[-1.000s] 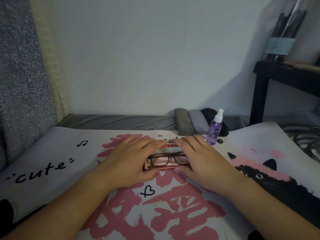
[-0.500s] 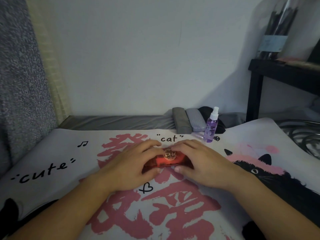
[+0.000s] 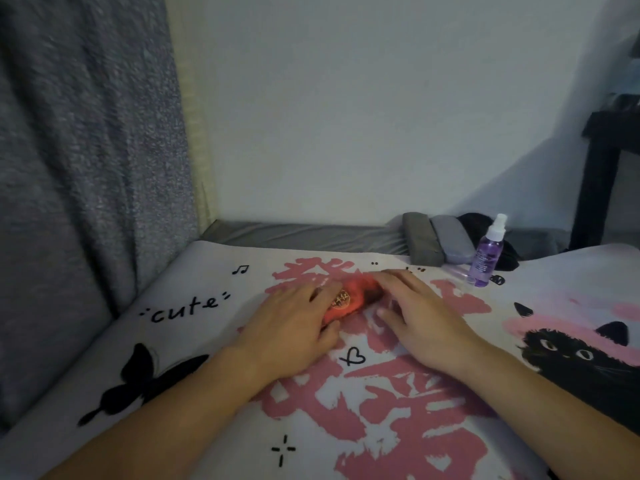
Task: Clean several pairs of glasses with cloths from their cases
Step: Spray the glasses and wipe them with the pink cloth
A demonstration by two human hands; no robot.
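A red glasses case (image 3: 356,294) with a round gold emblem lies closed on the printed blanket (image 3: 194,341), turned at a slant. My left hand (image 3: 294,323) grips its left end, fingers over the top and thumb under the near side. My right hand (image 3: 415,313) lies flat on the blanket just right of the case, fingers straight, fingertips at its right end. The glasses are hidden inside the case. Motion blur softens the case.
Two grey cases (image 3: 420,244) (image 3: 452,242) and a black one (image 3: 479,221) sit at the back right by a purple spray bottle (image 3: 486,258). A black table leg (image 3: 595,188) stands far right. A grey curtain (image 3: 79,168) hangs on the left, a wall behind.
The case lid came down over the brown glasses. Since then my left hand has drawn the closed case leftward and slanted it, while my right hand has eased off it.
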